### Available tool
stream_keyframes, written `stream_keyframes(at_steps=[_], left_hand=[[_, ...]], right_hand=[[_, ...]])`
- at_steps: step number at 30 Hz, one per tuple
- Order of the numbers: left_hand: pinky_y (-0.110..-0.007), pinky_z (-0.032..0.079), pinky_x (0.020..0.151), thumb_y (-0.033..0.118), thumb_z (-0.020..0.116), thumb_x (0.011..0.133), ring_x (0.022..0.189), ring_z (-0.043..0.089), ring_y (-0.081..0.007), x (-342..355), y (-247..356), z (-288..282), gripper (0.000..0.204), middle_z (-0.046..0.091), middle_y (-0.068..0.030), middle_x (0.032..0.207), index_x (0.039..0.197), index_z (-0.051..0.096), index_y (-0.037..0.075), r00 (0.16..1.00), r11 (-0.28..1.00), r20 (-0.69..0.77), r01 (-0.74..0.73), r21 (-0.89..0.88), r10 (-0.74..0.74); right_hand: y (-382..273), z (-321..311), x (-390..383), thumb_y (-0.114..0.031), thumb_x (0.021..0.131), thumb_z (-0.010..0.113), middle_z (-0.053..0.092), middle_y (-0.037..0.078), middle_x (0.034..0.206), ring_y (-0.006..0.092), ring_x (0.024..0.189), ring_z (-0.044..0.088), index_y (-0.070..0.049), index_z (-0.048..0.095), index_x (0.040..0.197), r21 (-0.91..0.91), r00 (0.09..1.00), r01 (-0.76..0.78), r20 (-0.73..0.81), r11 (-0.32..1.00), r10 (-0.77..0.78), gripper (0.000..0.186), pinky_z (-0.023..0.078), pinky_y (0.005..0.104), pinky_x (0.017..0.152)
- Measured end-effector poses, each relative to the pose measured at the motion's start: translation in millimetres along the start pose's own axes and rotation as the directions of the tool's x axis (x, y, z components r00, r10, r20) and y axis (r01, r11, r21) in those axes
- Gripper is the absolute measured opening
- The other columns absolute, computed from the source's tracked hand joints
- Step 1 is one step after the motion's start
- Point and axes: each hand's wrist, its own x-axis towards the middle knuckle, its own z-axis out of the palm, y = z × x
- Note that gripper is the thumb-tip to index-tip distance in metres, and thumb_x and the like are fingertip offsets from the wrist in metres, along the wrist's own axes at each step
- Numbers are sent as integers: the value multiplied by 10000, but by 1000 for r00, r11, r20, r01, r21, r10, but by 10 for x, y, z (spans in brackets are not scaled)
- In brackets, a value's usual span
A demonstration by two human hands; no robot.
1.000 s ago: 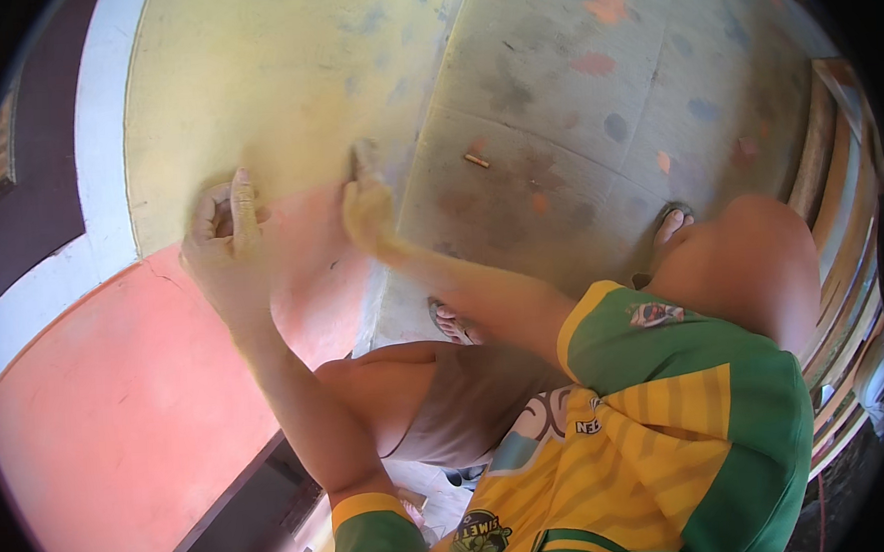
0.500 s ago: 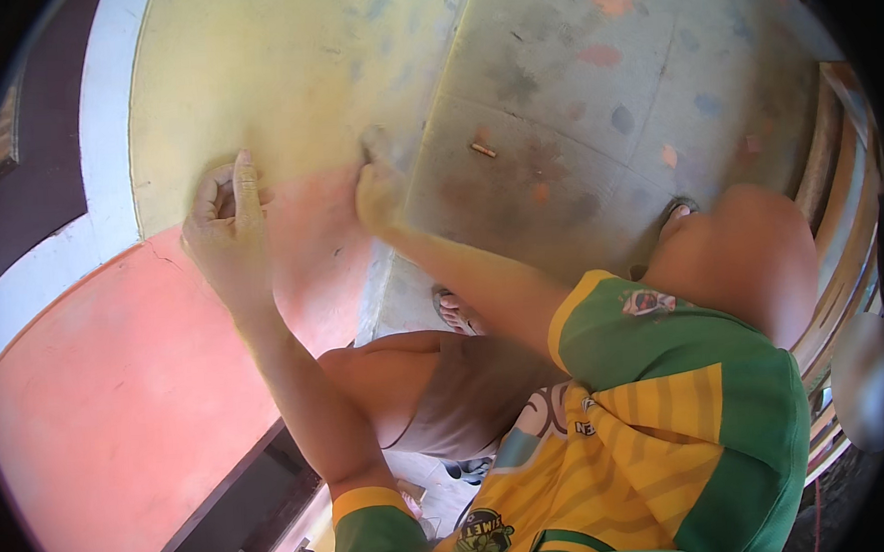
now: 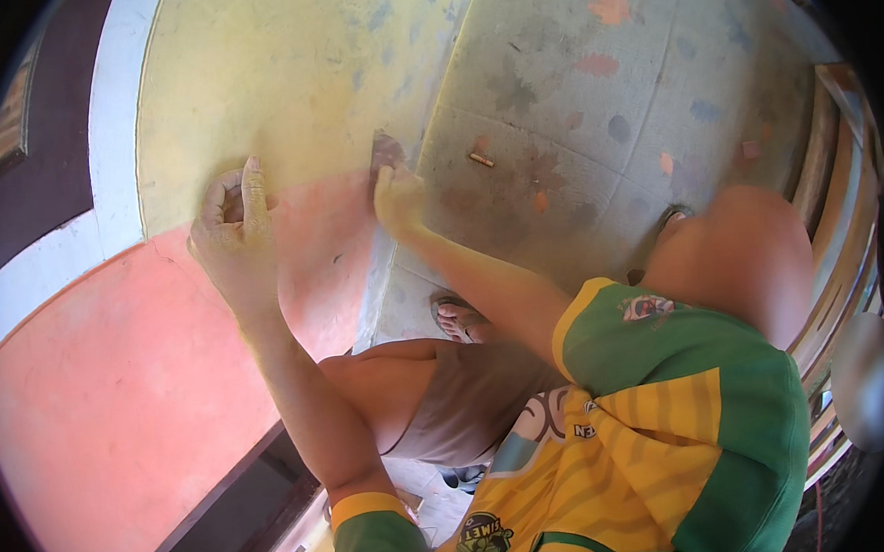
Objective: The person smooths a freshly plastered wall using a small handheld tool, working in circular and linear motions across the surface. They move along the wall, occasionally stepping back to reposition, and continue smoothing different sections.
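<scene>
A painted wall, yellow above (image 3: pixel 282 74) and pink below (image 3: pixel 136 342), stands before me. My right hand (image 3: pixel 399 200) presses against it near its right edge, fingers closed on a dark brown piece of sandpaper (image 3: pixel 384 148). Part of that sheet sticks out past the fingertips. Pale dust coats both hands. Farther left, my left hand (image 3: pixel 231 215) is at the wall where the two colours meet. Its fingers are loosely curled and the thumb stands apart, with a gap between them and nothing visible inside.
The grey floor (image 3: pixel 553 100) on the right bears leaf-shaped coloured marks and a small brown stub (image 3: pixel 481 159). A white band (image 3: pixel 114 123) and dark frame (image 3: pixel 52 176) border the wall. Wooden slats (image 3: pixel 823 151) stand at far right. My sandalled foot (image 3: pixel 456 320) is near the wall's base.
My right hand has moved slightly down and right along the wall with the sandpaper, which now shows more clearly. My left hand keeps nearly the same place and pose.
</scene>
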Motion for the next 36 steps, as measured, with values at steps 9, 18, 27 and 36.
stream_keyframes(at_steps=[9, 18, 27, 36], left_hand=[[-292, 564, 631, 302, 739, 1010, 699, 705, -135, 1, -100, 26, 335, 777, -111, 876, 954, 749, -29, 997, 998, 33, -64, 0, 64], [-297, 543, 647, 293, 742, 1012, 750, 721, -148, -56, -15, 17, 330, 764, -99, 849, 966, 747, -34, 1000, 999, 17, -22, 44, 21], [-289, 559, 716, 284, 714, 1032, 817, 736, -148, -104, -370, -92, 303, 748, -67, 822, 979, 758, -12, 998, 996, -38, -47, 77, 50], [-294, 580, 722, 267, 698, 1042, 844, 750, -156, 19, -161, -7, 285, 762, -85, 929, 999, 755, -9, 998, 1000, 55, -5, 27, 3]], right_hand=[[385, -724, 960, -142, 916, 540, 733, 266, 915, 445, 793, 695, -5, 739, 1188, 223, 963, -75, -237, 972, 128, 364, 529, 520, 787], [97, 56, 100, -71, 972, 523, 600, 289, 1416, 460, 1223, 626, 0, 394, 1595, 95, 992, 127, -16, 987, -126, 640, 470, 480, 1107], [-12, 142, 373, -50, 965, 495, 477, 247, 1582, 491, 1369, 514, -39, 325, 1631, 92, 962, 261, -104, 961, -251, 687, 411, 456, 1182], [62, 200, 436, -52, 977, 477, 493, 274, 1553, 488, 1341, 542, -97, 380, 1621, 108, 889, 411, -267, 905, -372, 653, 452, 477, 1127]])
